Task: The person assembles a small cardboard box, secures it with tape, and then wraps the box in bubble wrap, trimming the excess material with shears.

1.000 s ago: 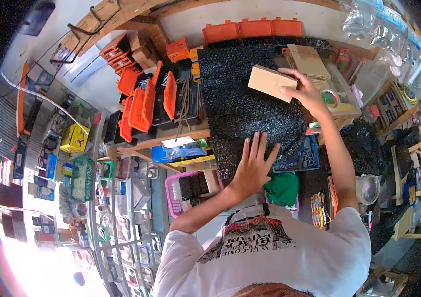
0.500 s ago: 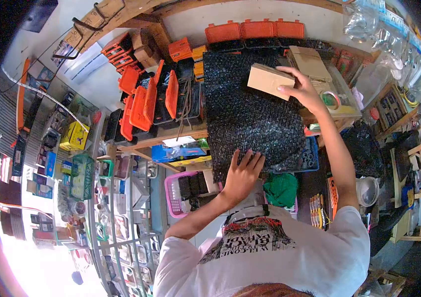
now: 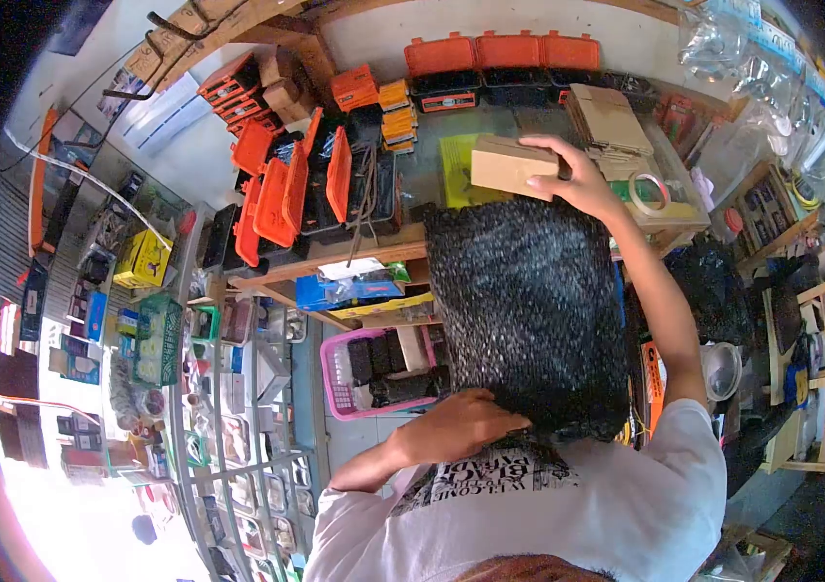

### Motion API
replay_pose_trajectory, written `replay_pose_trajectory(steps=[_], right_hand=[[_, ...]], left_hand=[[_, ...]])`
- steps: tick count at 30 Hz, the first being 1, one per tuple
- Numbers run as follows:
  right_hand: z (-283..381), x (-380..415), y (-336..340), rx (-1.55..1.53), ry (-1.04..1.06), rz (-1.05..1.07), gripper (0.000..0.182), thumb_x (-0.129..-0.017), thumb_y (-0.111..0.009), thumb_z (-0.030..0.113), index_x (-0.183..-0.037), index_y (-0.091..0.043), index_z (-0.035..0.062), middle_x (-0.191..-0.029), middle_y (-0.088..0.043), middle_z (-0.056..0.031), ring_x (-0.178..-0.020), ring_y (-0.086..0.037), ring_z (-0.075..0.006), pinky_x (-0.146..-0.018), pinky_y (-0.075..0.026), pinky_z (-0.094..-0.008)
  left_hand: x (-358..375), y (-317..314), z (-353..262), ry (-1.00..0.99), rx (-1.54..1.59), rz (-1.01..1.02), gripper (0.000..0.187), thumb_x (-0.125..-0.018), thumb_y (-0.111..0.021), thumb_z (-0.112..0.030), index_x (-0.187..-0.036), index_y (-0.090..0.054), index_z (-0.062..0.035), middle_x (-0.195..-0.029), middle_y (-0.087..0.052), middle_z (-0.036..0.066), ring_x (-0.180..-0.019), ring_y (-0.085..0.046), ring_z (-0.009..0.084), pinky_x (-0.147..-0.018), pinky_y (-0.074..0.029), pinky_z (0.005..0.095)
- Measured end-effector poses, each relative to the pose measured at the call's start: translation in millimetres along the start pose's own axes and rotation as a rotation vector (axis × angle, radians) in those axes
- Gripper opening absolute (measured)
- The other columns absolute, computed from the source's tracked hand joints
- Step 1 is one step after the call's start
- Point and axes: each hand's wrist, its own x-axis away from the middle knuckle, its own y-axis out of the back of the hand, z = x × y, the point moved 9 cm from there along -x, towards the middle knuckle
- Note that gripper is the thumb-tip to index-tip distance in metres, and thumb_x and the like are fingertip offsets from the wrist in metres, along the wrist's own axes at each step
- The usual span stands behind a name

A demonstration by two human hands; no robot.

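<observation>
A small brown cardboard box (image 3: 511, 167) is held over the glass tabletop by my right hand (image 3: 572, 177), fingers on top and thumb on its near face. My left hand (image 3: 461, 425) is close to my body, its fingers closed on the lower edge of a black bubble wrap sheet (image 3: 529, 310). The sheet hangs over the table's front edge, its upper edge just below the box. A yellow-green item (image 3: 459, 160) lies on the glass, partly hidden by the box.
Open orange cases (image 3: 282, 199) stand at the left of the table, with more orange-lidded cases (image 3: 500, 60) along the back. Flattened cardboard (image 3: 609, 121) and a tape roll (image 3: 649, 194) lie at the right. A pink basket (image 3: 335, 373) sits below the table.
The bubble wrap has slid toward my body with my left hand, uncovering the glass and the yellow-green item. My right hand and the box have shifted slightly left.
</observation>
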Motion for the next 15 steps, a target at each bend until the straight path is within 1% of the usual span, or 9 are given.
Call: replay_pose_trajectory(steps=[1, 4, 5, 8, 9, 10, 12, 13, 15], right_hand=[[-1.2, -6.5, -6.2, -0.017, 0.031, 0.01, 0.056, -0.085, -0.079, 0.019, -0.137, -0.06, 0.0115, -0.133, -0.063, -0.0091, -0.126, -0.058, -0.0225, -0.108, -0.045, -0.0359], [-10.5, -27.9, -25.1, 0.137, 0.155, 0.061, 0.056, -0.084, -0.08, 0.019, -0.136, -0.06, 0.0117, -0.132, -0.063, -0.0105, -0.125, -0.058, -0.0249, -0.107, -0.045, -0.0371], [-24.6, -32.9, -33.5, 0.123, 0.082, 0.098, 0.059, -0.083, -0.081, 0.02, -0.137, -0.06, 0.0125, -0.132, -0.063, -0.0118, -0.125, -0.058, -0.0269, -0.106, -0.045, -0.0388], [-44.0, -39.2, -47.3, 0.173, 0.0, 0.096, 0.066, -0.085, -0.08, 0.019, -0.145, -0.053, 0.0126, -0.141, -0.055, -0.0113, -0.131, -0.052, -0.027, -0.111, -0.041, -0.04], [-41.7, -37.8, -49.2, 0.133, -0.025, 0.094, 0.072, -0.087, -0.079, 0.025, -0.15, -0.047, 0.0145, -0.149, -0.049, -0.0126, -0.137, -0.047, -0.0282, -0.114, -0.039, -0.0415], [-27.7, -32.6, -43.3, 0.281, 0.08, 0.018, 0.073, -0.088, -0.079, 0.028, -0.151, -0.046, 0.0148, -0.151, -0.047, -0.0129, -0.139, -0.045, -0.0287, -0.115, -0.037, -0.0421], [9.5, -15.5, -33.9, 0.572, 0.294, -0.136, 0.075, -0.089, -0.078, 0.032, -0.153, -0.043, 0.0154, -0.154, -0.043, -0.0133, -0.143, -0.042, -0.0297, -0.117, -0.035, -0.0433], [35.6, 0.0, -31.5, 0.538, 0.272, -0.08, 0.079, -0.089, -0.078, 0.038, -0.155, -0.041, 0.0135, -0.156, -0.042, -0.0139, -0.146, -0.039, -0.0313, -0.121, -0.03, -0.0453], [52.2, 37.1, -39.0, 0.08, 0.06, 0.227, 0.09, -0.088, -0.075, 0.055, -0.155, -0.039, 0.0066, -0.157, -0.042, -0.0158, -0.146, -0.038, -0.0316, -0.122, -0.028, -0.0467]], left_hand=[[1.4, 2.6, -7.2, -0.029, 0.031, -0.007, 0.05, -0.082, -0.061, -0.005, -0.132, -0.062, -0.0032, -0.118, -0.071, 0.016, -0.105, -0.069, 0.0307, -0.098, -0.048, 0.0443], [0.5, 20.2, -19.6, 0.025, -0.109, -0.063, 0.051, -0.081, -0.063, -0.005, -0.132, -0.062, -0.0037, -0.115, -0.072, 0.015, -0.103, -0.069, 0.0314, -0.098, -0.049, 0.0461], [1.0, 21.2, -17.9, 0.03, -0.127, -0.093, 0.051, -0.081, -0.064, -0.005, -0.132, -0.062, -0.004, -0.115, -0.072, 0.015, -0.103, -0.069, 0.0313, -0.097, -0.049, 0.0465], [5.8, 20.2, -10.5, 0.051, -0.15, -0.142, 0.049, -0.083, -0.065, -0.006, -0.131, -0.062, -0.0047, -0.114, -0.073, 0.014, -0.103, -0.07, 0.0304, -0.096, -0.05, 0.0467], [7.8, 19.8, -8.4, 0.06, -0.137, -0.133, 0.047, -0.084, -0.065, -0.006, -0.13, -0.063, -0.0048, -0.114, -0.073, 0.013, -0.103, -0.07, 0.0299, -0.095, -0.051, 0.0463], [10.1, 18.9, -6.9, 0.07, -0.122, -0.125, 0.045, -0.084, -0.065, -0.006, -0.129, -0.064, -0.0049, -0.114, -0.073, 0.013, -0.104, -0.07, 0.0294, -0.094, -0.051, 0.0459], [16.0, 28.6, -10.5, 0.101, -0.131, -0.183, 0.04, -0.085, -0.065, -0.006, -0.126, -0.066, -0.0045, -0.108, -0.074, 0.012, -0.096, -0.071, 0.029, -0.086, -0.055, 0.0437], [19.1, 35.2, -11.5, 0.118, -0.139, -0.217, 0.038, -0.086, -0.065, -0.006, -0.124, -0.067, -0.0043, -0.105, -0.075, 0.012, -0.093, -0.072, 0.0288, -0.082, -0.056, 0.0426], [29.8, 49.5, -9.0, 0.151, -0.147, -0.298, 0.033, -0.084, -0.067, -0.006, -0.117, -0.069, -0.004, -0.097, -0.074, 0.013, -0.082, -0.072, 0.0289, -0.072, -0.057, 0.0402]])
